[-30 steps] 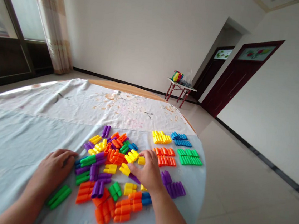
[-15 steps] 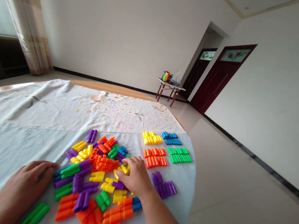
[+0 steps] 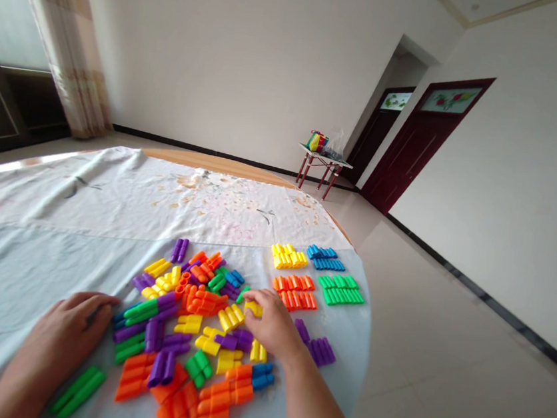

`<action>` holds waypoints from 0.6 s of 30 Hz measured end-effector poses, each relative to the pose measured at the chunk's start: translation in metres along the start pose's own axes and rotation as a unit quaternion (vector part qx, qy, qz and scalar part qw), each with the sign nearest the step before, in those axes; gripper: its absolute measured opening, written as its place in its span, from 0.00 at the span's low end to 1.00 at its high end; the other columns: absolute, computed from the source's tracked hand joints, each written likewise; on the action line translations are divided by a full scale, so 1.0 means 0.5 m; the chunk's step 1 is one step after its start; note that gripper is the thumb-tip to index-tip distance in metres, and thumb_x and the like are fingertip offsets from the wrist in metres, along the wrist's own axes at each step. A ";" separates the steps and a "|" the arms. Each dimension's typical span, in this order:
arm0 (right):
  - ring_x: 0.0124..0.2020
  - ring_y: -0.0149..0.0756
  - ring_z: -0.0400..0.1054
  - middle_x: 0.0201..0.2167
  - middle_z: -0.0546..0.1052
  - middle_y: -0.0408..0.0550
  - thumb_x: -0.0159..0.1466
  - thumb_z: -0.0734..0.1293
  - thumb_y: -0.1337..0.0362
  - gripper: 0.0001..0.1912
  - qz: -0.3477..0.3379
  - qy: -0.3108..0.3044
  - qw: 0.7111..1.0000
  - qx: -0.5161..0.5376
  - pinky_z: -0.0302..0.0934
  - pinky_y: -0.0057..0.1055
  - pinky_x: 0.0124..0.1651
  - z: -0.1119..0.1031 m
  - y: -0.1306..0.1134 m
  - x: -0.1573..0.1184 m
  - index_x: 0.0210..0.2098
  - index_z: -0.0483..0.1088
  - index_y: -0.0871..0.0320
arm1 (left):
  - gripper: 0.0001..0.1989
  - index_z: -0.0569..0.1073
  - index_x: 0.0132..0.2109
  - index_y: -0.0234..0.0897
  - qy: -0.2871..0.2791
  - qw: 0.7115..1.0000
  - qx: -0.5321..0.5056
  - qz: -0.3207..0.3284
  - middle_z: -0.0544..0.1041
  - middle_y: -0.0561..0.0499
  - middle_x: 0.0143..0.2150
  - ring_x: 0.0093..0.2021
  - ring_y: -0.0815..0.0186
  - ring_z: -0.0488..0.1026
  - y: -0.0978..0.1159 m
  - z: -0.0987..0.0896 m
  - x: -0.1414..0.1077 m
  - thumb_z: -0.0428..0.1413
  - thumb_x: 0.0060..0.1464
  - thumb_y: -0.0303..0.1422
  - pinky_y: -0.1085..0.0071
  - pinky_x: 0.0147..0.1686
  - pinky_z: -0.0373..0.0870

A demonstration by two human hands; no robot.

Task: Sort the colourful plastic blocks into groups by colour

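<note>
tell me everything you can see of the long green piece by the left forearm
The long, glossy green plastic-looking piece has two tube-like lengths joined side by side, a groove between them. It lies flat on the pale blue cloth, slanting, nearer the camera than the left hand. No other piece touches it.

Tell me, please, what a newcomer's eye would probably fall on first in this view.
Probably the jumble of bright plastic pieces on the near part of the table, between the left hand and the right hand. Next, the neater colour groups to its right: yellow group and blue group farthest, purple group nearest. Beyond, at right, a dark red door stands out against pale walls.
</note>
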State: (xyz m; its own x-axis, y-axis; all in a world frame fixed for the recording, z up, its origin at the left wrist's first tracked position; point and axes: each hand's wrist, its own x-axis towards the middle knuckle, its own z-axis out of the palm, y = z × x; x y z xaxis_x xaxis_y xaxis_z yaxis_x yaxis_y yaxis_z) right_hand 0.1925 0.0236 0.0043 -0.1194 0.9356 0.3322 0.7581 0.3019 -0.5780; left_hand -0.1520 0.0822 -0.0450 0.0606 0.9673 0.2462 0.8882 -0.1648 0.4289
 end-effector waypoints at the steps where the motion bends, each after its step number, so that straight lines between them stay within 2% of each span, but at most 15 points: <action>1: 0.45 0.38 0.68 0.40 0.76 0.48 0.55 0.62 0.75 0.18 0.001 0.003 1.000 0.001 0.61 0.35 0.51 -0.004 0.005 0.001 0.43 0.71 0.57 | 0.24 0.76 0.39 0.40 0.001 1.000 -0.002 0.000 0.75 0.44 0.44 0.44 0.57 0.71 0.004 -0.002 -0.001 0.41 0.50 0.48 0.59 0.50 0.65; 7: 0.49 0.38 0.66 0.44 0.75 0.46 0.52 0.59 0.79 0.26 -0.024 -0.040 0.999 -0.001 0.57 0.38 0.56 -0.023 0.020 -0.001 0.46 0.71 0.54 | 0.24 0.76 0.39 0.41 0.002 1.000 -0.005 -0.004 0.74 0.45 0.44 0.44 0.57 0.71 0.004 -0.001 -0.001 0.41 0.51 0.47 0.60 0.50 0.65; 14: 0.51 0.37 0.62 0.47 0.74 0.43 0.54 0.63 0.76 0.25 -0.079 -0.102 0.992 0.001 0.56 0.36 0.55 -0.004 -0.012 0.003 0.50 0.69 0.51 | 0.24 0.75 0.40 0.40 -0.003 1.000 -0.012 0.001 0.74 0.44 0.44 0.45 0.57 0.70 0.004 -0.001 -0.001 0.41 0.51 0.48 0.60 0.51 0.64; 18: 0.50 0.38 0.62 0.48 0.75 0.41 0.57 0.63 0.76 0.23 -0.095 -0.133 0.986 -0.038 0.56 0.37 0.53 0.014 -0.009 0.009 0.48 0.71 0.48 | 0.24 0.75 0.40 0.41 -0.001 1.000 -0.013 0.000 0.74 0.44 0.44 0.45 0.56 0.70 -0.012 0.009 0.002 0.41 0.50 0.48 0.59 0.51 0.64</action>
State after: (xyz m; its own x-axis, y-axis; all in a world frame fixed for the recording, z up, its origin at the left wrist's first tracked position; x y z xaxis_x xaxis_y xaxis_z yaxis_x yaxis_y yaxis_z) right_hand 0.1841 0.0276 0.0029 -0.4203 0.8812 0.2163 0.7503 0.4716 -0.4633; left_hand -0.1552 0.0850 -0.0513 0.0610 0.9680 0.2434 0.8764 -0.1686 0.4511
